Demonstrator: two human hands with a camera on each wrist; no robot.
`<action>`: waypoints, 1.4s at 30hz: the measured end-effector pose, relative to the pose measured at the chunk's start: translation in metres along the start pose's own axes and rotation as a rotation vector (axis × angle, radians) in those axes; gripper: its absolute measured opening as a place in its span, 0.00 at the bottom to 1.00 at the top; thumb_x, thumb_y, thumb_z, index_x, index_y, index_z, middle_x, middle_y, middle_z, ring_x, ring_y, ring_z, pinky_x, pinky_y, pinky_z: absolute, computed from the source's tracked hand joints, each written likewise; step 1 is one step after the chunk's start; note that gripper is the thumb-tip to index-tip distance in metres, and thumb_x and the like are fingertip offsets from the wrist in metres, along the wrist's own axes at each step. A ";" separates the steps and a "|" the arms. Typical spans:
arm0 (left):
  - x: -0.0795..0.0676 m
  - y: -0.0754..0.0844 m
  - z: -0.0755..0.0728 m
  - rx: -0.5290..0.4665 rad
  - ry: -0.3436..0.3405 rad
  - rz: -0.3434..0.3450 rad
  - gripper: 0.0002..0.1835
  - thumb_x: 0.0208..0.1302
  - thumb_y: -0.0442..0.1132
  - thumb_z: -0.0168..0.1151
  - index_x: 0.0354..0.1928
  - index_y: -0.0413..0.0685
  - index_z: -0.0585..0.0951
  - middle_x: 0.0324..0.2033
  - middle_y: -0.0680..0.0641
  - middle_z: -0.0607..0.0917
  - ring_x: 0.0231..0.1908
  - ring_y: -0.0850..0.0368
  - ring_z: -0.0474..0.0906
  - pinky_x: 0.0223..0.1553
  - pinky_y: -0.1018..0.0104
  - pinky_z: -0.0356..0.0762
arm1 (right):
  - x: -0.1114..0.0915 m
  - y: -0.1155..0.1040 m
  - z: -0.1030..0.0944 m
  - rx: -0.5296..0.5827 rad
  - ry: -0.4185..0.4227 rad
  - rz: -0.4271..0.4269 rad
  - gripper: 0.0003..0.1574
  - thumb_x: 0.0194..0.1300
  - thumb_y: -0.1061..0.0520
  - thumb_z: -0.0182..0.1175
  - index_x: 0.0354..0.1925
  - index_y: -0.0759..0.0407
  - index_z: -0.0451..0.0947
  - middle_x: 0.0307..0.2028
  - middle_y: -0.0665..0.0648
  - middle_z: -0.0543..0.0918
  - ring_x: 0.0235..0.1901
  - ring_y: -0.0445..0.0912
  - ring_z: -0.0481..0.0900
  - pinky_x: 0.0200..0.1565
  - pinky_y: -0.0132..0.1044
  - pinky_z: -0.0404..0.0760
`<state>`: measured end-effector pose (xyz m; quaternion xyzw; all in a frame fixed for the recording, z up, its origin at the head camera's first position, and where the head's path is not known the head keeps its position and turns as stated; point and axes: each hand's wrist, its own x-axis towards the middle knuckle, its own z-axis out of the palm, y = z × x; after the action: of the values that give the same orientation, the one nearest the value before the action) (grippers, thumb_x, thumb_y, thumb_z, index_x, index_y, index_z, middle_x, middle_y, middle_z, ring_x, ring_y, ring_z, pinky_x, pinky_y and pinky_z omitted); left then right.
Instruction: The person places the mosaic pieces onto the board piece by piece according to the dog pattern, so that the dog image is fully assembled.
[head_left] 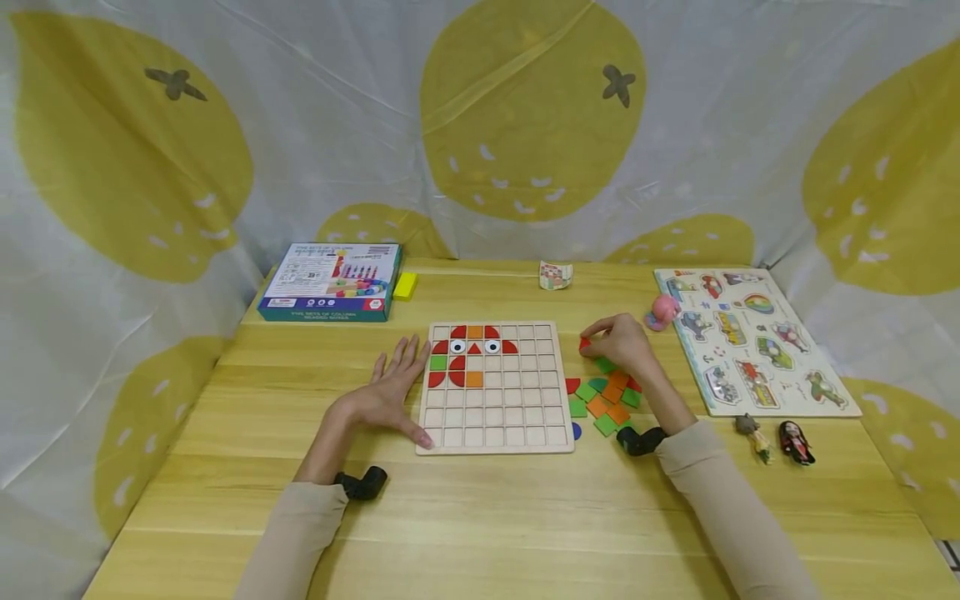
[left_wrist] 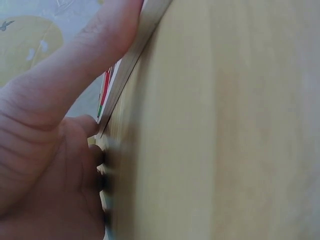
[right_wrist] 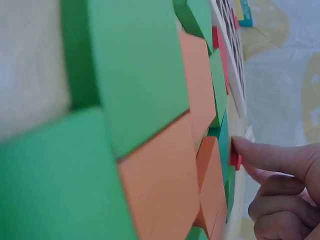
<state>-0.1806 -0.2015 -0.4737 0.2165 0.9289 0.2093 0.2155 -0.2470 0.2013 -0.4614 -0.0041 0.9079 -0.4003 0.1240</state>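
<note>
A wooden grid board [head_left: 517, 417] lies flat on the table. Red quarter-circle pieces, round eye pieces, orange squares [head_left: 475, 379] and a green square [head_left: 438, 362] fill some cells at its upper left. My left hand [head_left: 382, 404] spreads its fingers along the board's left side, thumb on the near left corner. Between thumb and forefinger, my right hand [head_left: 621, 340] pinches a small red piece [right_wrist: 235, 157] right of the board; the fingers partly cover its outline. Loose green, orange and red tiles [head_left: 597, 407] lie scattered just nearer than that hand.
A boxed bead set [head_left: 330, 283] and a yellow block [head_left: 405, 286] sit at the back left. A small printed card [head_left: 556, 276] is behind the board. To the right are a pink toy [head_left: 663, 311], a picture puzzle board [head_left: 757, 342] and two small dolls [head_left: 796, 442].
</note>
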 end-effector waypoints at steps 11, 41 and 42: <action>0.000 0.000 0.000 0.001 0.000 -0.003 0.81 0.30 0.68 0.78 0.76 0.46 0.32 0.75 0.38 0.27 0.74 0.38 0.20 0.71 0.33 0.22 | 0.001 -0.031 0.026 0.046 -0.165 -0.125 0.15 0.57 0.57 0.70 0.43 0.60 0.85 0.12 0.48 0.58 0.15 0.42 0.53 0.20 0.31 0.55; -0.002 0.001 -0.001 -0.006 0.003 0.021 0.80 0.31 0.67 0.78 0.76 0.45 0.32 0.75 0.36 0.27 0.74 0.37 0.20 0.70 0.33 0.22 | 0.003 -0.087 0.088 -0.040 -0.175 -0.212 0.09 0.47 0.56 0.77 0.28 0.56 0.88 0.25 0.52 0.82 0.23 0.43 0.67 0.25 0.30 0.65; -0.002 0.001 -0.001 -0.008 0.005 0.022 0.80 0.31 0.67 0.78 0.76 0.45 0.32 0.75 0.36 0.27 0.74 0.37 0.20 0.70 0.33 0.22 | 0.002 -0.087 0.084 -0.045 -0.186 -0.221 0.10 0.48 0.55 0.76 0.30 0.56 0.88 0.24 0.52 0.80 0.22 0.43 0.66 0.25 0.31 0.64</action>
<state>-0.1795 -0.2016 -0.4719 0.2252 0.9261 0.2159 0.2120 -0.2379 0.0810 -0.4537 -0.1441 0.8952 -0.3891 0.1627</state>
